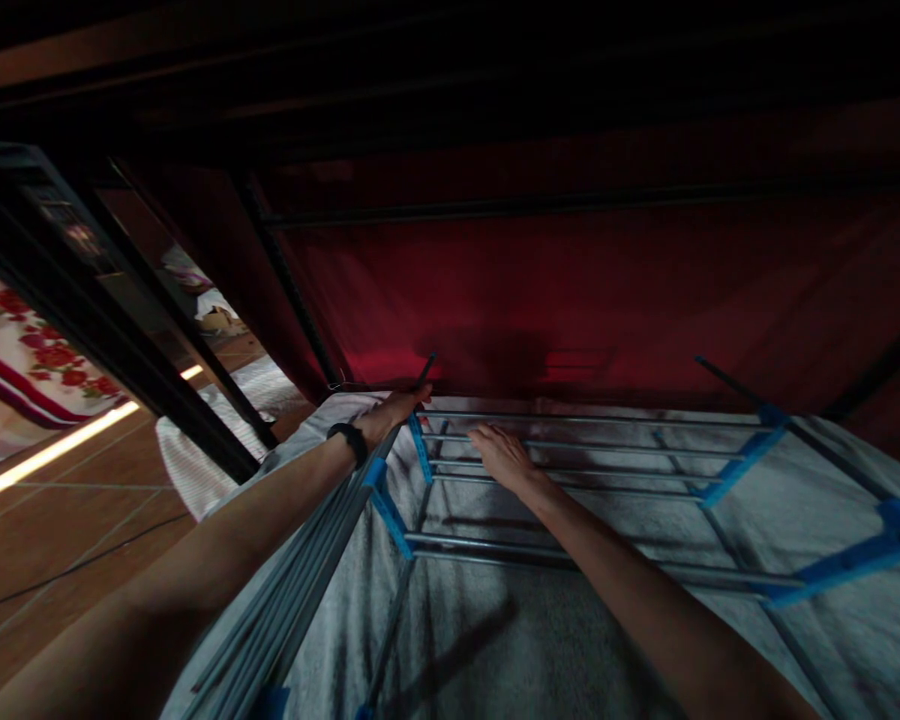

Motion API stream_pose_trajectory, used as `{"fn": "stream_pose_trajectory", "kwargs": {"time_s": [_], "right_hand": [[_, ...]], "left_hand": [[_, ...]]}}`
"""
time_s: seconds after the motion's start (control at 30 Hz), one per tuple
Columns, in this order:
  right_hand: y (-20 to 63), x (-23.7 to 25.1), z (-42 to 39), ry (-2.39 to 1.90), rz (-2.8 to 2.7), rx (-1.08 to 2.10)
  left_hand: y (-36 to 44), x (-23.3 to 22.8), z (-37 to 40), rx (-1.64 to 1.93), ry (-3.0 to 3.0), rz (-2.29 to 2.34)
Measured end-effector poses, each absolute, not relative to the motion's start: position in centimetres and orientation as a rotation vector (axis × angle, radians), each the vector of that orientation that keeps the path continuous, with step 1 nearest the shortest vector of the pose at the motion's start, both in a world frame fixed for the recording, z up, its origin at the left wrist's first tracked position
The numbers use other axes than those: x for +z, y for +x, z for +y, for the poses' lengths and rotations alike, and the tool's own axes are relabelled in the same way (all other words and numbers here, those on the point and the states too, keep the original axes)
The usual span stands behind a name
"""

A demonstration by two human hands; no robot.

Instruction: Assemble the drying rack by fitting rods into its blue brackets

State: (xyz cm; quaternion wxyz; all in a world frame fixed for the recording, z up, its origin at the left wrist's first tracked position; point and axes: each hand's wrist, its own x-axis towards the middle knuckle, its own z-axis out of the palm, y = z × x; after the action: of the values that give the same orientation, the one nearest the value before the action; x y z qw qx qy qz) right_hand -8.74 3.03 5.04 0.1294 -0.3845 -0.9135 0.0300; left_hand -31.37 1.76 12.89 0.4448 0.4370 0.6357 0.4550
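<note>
While L hand is gripping the folded wing of the drying rack, R hand is lying open on the rails, hands apart; rack setup underway, next likely needing wing swung level.

You've got a grey-white cloth-covered surface carrying it all, looks like a bed or mat, can't tell which. Standing on it is a metal drying rack with grey rails and blue plastic joints. Its folded left wing slants down toward you along the surface's left edge. Left of that, brown tiled floor, with a pale textured mat lying on it.
</note>
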Motion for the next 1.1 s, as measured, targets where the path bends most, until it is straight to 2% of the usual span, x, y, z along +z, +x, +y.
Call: {"fn": "stream_pose_trajectory", "kwargs": {"time_s": [0.77, 0.97, 1.1], "right_hand": [[-8.7, 5.6, 3.3, -1.086, -2.652, 0.120], [-8.7, 5.8, 1.3, -0.962, -2.603, -0.005], [-8.9, 7.8, -0.9, -0.810, -2.536, -0.129]], "left_hand": [[-31.2, 12.4, 2.4, 1.111, 1.084, 1.628], [-30.6, 13.5, 1.7, 1.127, 1.092, 1.629], [-30.7, 13.8, 1.5, 1.151, 1.120, 1.609]]}}
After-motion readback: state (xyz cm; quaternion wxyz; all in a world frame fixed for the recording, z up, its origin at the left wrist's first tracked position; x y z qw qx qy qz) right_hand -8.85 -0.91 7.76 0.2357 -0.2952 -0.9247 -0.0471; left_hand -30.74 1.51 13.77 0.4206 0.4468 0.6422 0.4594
